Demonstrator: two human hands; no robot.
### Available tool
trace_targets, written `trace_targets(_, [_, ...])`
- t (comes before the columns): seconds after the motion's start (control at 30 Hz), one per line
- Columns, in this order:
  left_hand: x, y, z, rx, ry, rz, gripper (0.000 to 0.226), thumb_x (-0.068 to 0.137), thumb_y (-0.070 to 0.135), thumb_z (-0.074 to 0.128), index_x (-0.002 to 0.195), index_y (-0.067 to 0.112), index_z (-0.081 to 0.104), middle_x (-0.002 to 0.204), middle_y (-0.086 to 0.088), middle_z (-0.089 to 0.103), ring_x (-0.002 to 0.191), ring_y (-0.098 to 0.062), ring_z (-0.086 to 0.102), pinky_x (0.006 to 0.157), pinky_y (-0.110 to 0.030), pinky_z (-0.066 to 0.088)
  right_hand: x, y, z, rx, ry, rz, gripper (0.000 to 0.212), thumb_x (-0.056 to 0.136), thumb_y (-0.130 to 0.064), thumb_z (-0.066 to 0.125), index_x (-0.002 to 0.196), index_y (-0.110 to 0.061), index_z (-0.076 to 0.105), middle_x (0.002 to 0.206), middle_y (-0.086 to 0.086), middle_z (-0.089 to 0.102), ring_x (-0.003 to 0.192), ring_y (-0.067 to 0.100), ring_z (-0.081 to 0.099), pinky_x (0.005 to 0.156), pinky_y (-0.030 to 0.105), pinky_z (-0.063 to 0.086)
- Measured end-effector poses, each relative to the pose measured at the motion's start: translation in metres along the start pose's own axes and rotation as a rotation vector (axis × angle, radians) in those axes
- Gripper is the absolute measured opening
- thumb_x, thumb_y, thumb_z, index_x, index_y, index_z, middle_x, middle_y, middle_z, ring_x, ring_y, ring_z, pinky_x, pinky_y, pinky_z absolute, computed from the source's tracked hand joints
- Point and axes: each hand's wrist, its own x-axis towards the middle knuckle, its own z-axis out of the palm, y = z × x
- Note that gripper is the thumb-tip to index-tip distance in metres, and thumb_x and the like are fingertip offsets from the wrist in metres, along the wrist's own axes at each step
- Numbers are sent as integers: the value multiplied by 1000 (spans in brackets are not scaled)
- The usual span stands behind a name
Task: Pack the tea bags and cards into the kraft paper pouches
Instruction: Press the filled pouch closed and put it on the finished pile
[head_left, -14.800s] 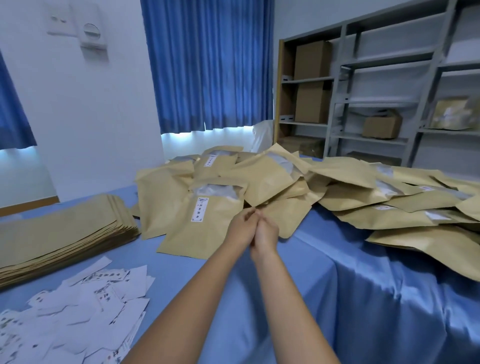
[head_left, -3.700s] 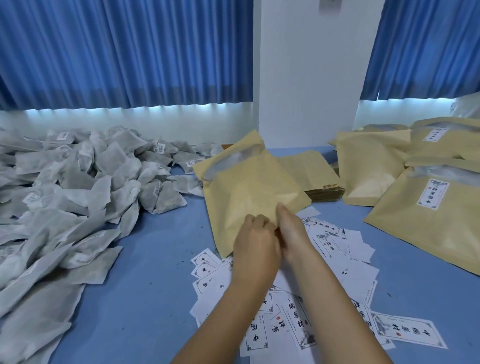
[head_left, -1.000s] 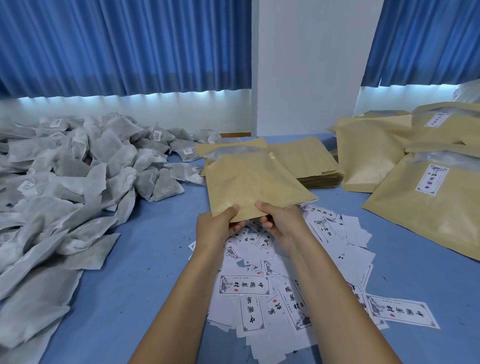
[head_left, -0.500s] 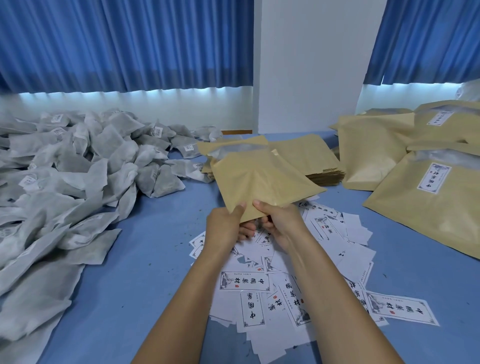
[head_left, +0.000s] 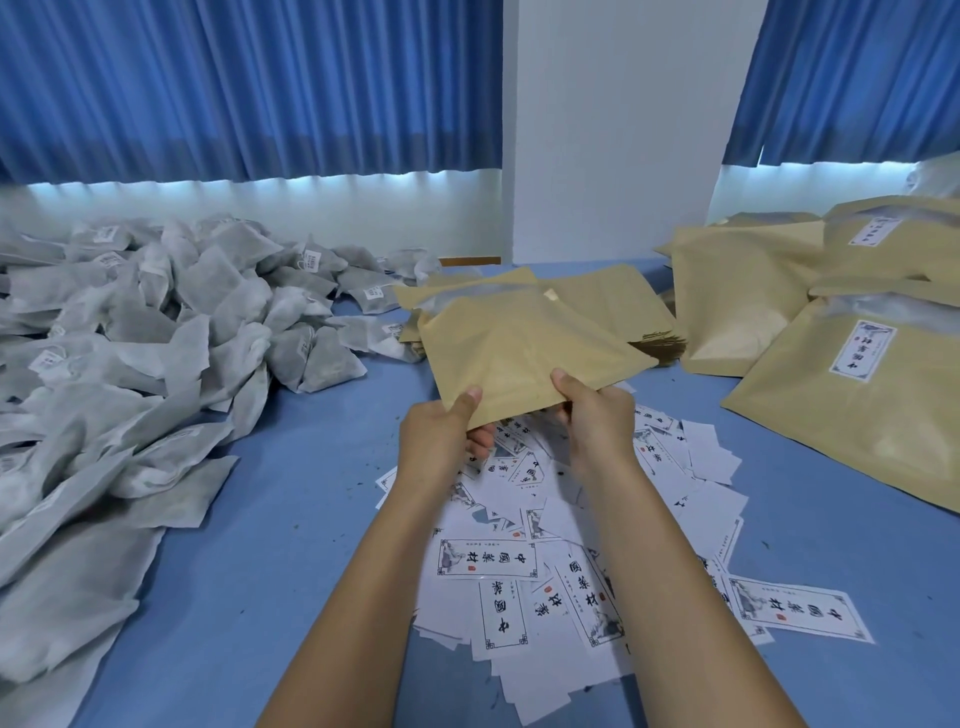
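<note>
I hold an empty kraft paper pouch (head_left: 519, 358) flat above the table, its near edge toward me. My left hand (head_left: 441, 441) pinches the near left corner, thumb on top. My right hand (head_left: 597, 421) pinches the near edge to the right, thumb on top, fingers underneath. Under my hands lies a scatter of white printed cards (head_left: 545, 561). A big heap of grey tea bags (head_left: 156, 353) covers the left of the table.
A stack of flat empty pouches (head_left: 623, 306) lies just behind the held one. Filled, labelled pouches (head_left: 857, 379) pile up at the right. The table has a blue cloth (head_left: 291, 519). Blue curtains and a white wall stand behind.
The pouch has turned slightly in my hands over the last second and is lifted a little; both hands keep their hold on its near edge.
</note>
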Motion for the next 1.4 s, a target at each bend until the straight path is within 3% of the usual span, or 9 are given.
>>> trace_targets(0.3, [6, -1, -12, -39, 49, -58, 39, 94, 29, 56, 67, 2, 62, 40, 3, 57, 31, -5, 47, 35, -11, 33, 17, -1, -12, -122, 144, -27, 22, 89, -10, 64, 67, -14, 58, 68, 0, 59, 45, 9, 49, 52, 23, 45])
trace_targets(0.53, [19, -3, -28, -166, 158, -151, 34, 93, 28, 59, 66, 6, 58, 38, 3, 54, 29, -4, 44, 35, -16, 34, 26, -1, -17, -218, 171, 30, 16, 89, 1, 42, 75, 0, 50, 67, 11, 56, 34, 15, 46, 33, 17, 35])
trace_targets(0.67, [15, -3, -24, -547, 191, -159, 17, 89, 21, 65, 90, 5, 60, 73, -9, 67, 51, -12, 64, 43, -18, 49, 19, 5, -11, -447, 39, 41, 25, 88, 6, 29, 71, -2, 46, 53, 14, 53, 28, 16, 47, 38, 20, 36])
trace_targets(0.77, [9, -1, -11, -569, 67, -176, 24, 91, 9, 61, 113, 3, 55, 105, -17, 66, 81, -29, 70, 48, -20, 52, 9, -3, -17, -549, -31, -21, 31, 88, 9, 24, 76, -4, 50, 55, 19, 58, 31, 14, 54, 35, 17, 40])
trace_targets(0.9, [2, 21, 16, -479, -21, -45, 25, 92, -1, 54, 116, 8, 53, 102, -9, 66, 70, -24, 70, 49, -22, 54, -3, -41, -49, -523, -38, -141, 39, 87, 10, 18, 95, -4, 54, 59, 13, 64, 39, 16, 61, 40, 19, 46])
trace_targets(1.0, [-12, 38, 59, -427, -136, 31, 29, 93, -2, 53, 119, 11, 52, 106, -7, 65, 84, -30, 68, 51, -23, 55, -13, -70, -88, -405, 96, -228, 42, 90, 9, 20, 102, -8, 57, 71, 13, 63, 41, 15, 61, 39, 22, 47])
trace_targets(1.1, [-33, 51, 110, -439, -261, 62, 27, 92, -2, 53, 116, 10, 52, 100, -7, 65, 66, -19, 70, 47, -21, 53, -20, -90, -133, -296, 299, -250, 37, 93, 5, 25, 104, -11, 56, 83, 12, 55, 34, 6, 46, 35, 18, 37])
trace_targets(1.23, [-65, 49, 185, -409, -387, 52, 23, 90, 0, 59, 113, 5, 56, 93, -3, 66, 60, -12, 69, 47, -19, 52, -23, -112, -203, -174, 542, -294, 42, 92, 2, 30, 114, -17, 59, 88, 3, 50, 57, 13, 42, 47, 22, 35])
trace_targets(1.4, [-98, 35, 263, -427, -472, -54, 25, 88, 0, 62, 113, 0, 56, 102, -10, 65, 73, -21, 68, 50, -19, 53, -26, -135, -276, -142, 706, -360, 33, 88, 0, 37, 89, -18, 65, 75, -2, 53, 67, 18, 42, 60, 30, 36])
